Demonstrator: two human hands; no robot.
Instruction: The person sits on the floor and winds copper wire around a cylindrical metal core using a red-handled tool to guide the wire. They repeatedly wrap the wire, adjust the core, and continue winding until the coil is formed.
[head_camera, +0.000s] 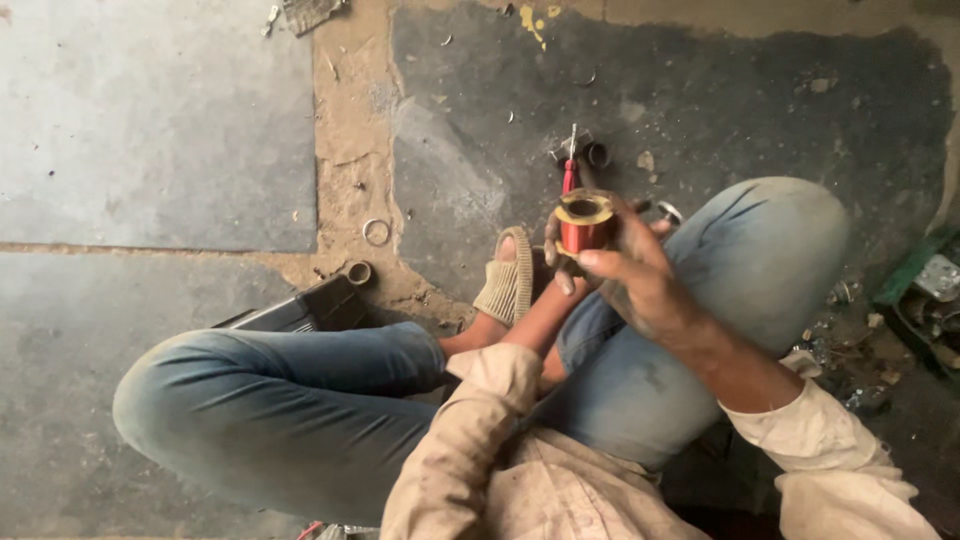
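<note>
From the head view we look down on a person sitting cross-legged on a stained concrete floor (150, 130), in blue jeans and a dusty beige shirt.

The right hand (640, 280) is closed around a coil (585, 222), a small spool wound with red-copper wire and rimmed on top by a yellowish ring. We see into its top: the core is a dark hollow, and we cannot tell whether anything sits inside it. The thumb lies across the front of the spool and the fingers wrap behind it. The left hand (558, 262) comes up from below and is mostly hidden by the coil and the right hand; a few fingertips show against the lower left side of the spool, so it touches the coil, but we cannot tell how firmly it grips. The coil is held above the right knee, just in front of a beige sandal (508, 280).

Beyond the coil, a red-handled tool (570, 165) lies on the floor beside small dark metal parts (595, 153). A metal ring (377, 231) lies to the left on a sandy strip. A dark box-like part (310, 305) rests by the left knee. At the right edge, a green tray (915, 275) holds metal bits, too blurred for us to make out.
</note>
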